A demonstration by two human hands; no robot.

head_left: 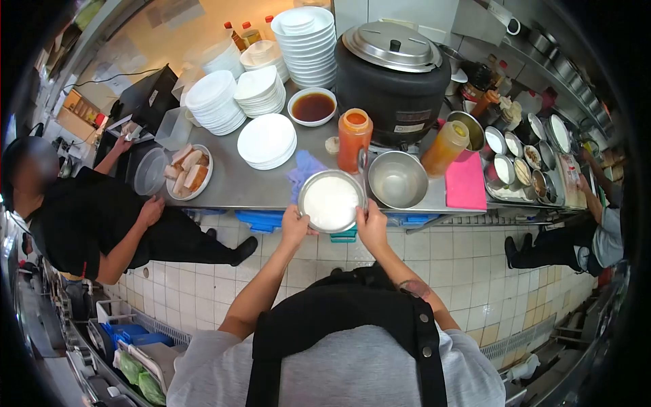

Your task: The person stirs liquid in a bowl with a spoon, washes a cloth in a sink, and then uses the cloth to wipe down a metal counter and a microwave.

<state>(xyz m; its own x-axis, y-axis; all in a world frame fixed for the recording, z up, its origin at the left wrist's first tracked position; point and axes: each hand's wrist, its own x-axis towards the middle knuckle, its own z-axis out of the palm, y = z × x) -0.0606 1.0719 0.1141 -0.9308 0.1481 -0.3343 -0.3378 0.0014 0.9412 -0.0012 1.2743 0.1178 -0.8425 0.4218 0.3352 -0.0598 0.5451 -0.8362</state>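
Observation:
A round metal bowl point(331, 201) filled with something white and smooth is held up in front of me at the counter's front edge. On its left side my left hand point(296, 227) is closed on the rim. My right hand point(371, 227) grips the opposite side. Close above the right hand, a metal handle point(364, 173) runs along the bowl's right rim. An empty-looking steel bowl point(398, 180) stands just to the right. Behind the held bowl are an orange-red squeeze bottle point(354, 139) and a crumpled purple cloth point(304, 173).
Stacked white plates point(266, 140) and bowls point(305, 47) stand behind, near a brown-liquid bowl point(312, 107) and black pot point(395, 85). A yellow bottle point(445, 148), pink cloth point(465, 183) and ingredient tins point(503, 169) lie right. People point(74, 217) work at both sides; meat fills a dish point(188, 173).

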